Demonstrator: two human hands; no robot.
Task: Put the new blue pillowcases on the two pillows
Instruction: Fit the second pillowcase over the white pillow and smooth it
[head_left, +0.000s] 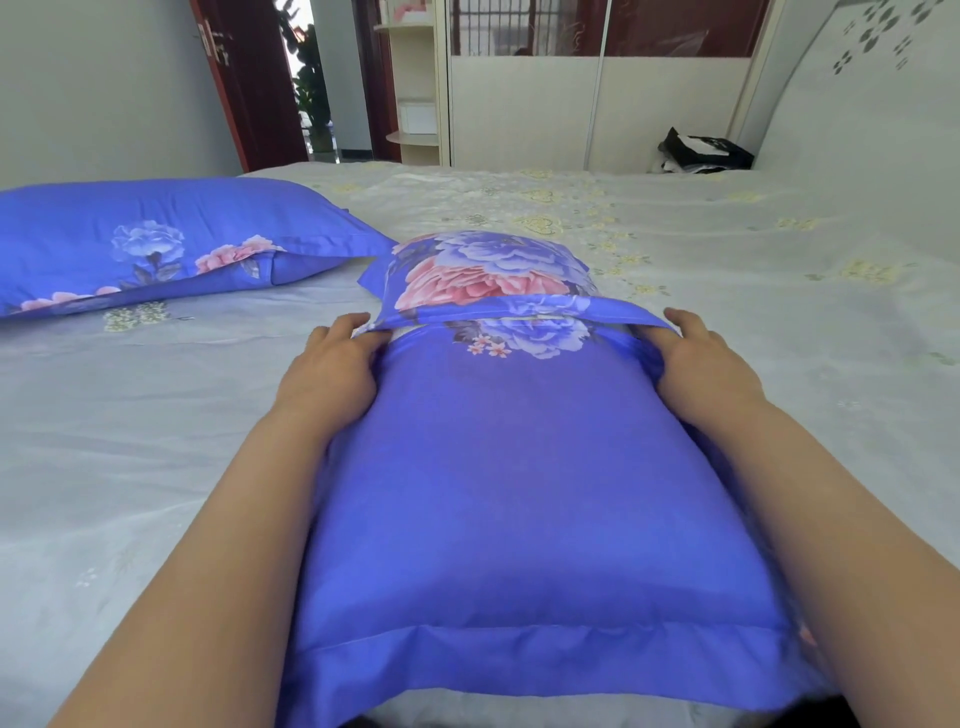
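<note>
— Nearest you, what's lying there?

— Blue pillowcase (524, 499) with a pillow filling it, lengthwise on the bed (130, 441), its flat hem at the near edge. At its far end the flowered flap (493, 283) is folded back over the opening, and a thin strip of pale pillow shows in the gap under the fold.

— Go left to right for me.

— Far left, the second pillow (156, 244) lies flat on the bed, already inside its blue flowered case, well apart from the hands. Then the left hand (332, 369) sits at the left side of the near pillow's opening, thumb and fingers curled in, pinching the edge of the flap. The right hand (701, 364) is at the right side, fingers tucked under the fold of blue cloth and gripping it, thumb lying along the outside.

— Anything past that?

— At the far right edge of the bed, against the wardrobe (524, 109), a black bag (701, 150) with something white showing at its top; I can't tell what.
</note>
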